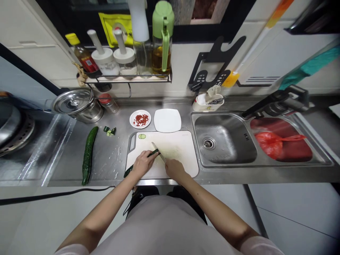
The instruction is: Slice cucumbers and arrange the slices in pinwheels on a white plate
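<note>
On the white cutting board [183,148] lies a dark green cucumber [128,171], running under my left hand [143,163], whose fingers hold it down. My right hand [174,169] is closed round the handle of a knife [159,153]; the blade points up and left, touching or very near the cucumber's right end. Two pale cucumber slices [142,136] rest at the board's upper left. A whole cucumber [89,156] lies on the steel counter to the left, with several small cucumber pieces [109,131] beside it.
Behind the board stand a small plate of chopped red bits [132,119] and a bare white square plate [167,120]. To the right is a double sink [225,138] with a red bag [271,144]. A lidded steel pot [87,110] and a red-capped jar [108,103] stand back left, below a condiment rack [127,80].
</note>
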### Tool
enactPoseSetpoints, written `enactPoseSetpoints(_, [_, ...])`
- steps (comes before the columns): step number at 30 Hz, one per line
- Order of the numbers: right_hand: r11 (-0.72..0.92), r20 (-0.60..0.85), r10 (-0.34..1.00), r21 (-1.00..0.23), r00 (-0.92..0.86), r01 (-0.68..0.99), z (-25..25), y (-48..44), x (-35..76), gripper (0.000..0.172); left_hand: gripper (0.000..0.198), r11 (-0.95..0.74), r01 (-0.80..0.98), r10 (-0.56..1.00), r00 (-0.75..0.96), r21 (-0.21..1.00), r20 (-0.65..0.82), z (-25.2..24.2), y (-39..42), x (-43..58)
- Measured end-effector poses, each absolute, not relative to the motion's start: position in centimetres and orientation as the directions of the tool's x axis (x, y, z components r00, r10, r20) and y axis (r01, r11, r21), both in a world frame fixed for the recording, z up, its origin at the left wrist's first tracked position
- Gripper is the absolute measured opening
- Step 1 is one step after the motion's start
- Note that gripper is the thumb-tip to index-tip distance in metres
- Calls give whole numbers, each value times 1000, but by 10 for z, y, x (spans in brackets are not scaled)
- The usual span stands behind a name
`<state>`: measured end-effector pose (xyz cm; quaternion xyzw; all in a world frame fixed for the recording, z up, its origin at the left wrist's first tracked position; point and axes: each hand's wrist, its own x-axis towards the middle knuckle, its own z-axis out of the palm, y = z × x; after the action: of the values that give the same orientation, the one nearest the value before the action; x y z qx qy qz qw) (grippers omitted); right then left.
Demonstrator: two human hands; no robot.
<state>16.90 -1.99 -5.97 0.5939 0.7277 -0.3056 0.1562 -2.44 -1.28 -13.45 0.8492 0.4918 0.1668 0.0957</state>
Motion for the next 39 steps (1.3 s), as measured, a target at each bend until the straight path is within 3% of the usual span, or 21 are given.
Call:
enactPoseSetpoints(22, [90,-521,825,-261,-219,961,-71,-20,173,33,38,-499,826,863,444,263,243,-130,-19,-20])
enactPoseSetpoints(32, [118,-373,917,-85,-141,989,-66,-24,193,43,42,-453,846,889,406,280,212,-133,-32,-22])
enactPoseSetpoints(36, [109,-324,937,-76,-127,991,-67,-26,198,46,36,-403,845,912,335,353,239,-126,-37,-23])
enactPoseSetpoints(39, [134,-299,943,-67,-148,989,-67,-27,201,49,27,-295,838,938,162,460,307,-114,-32,-25])
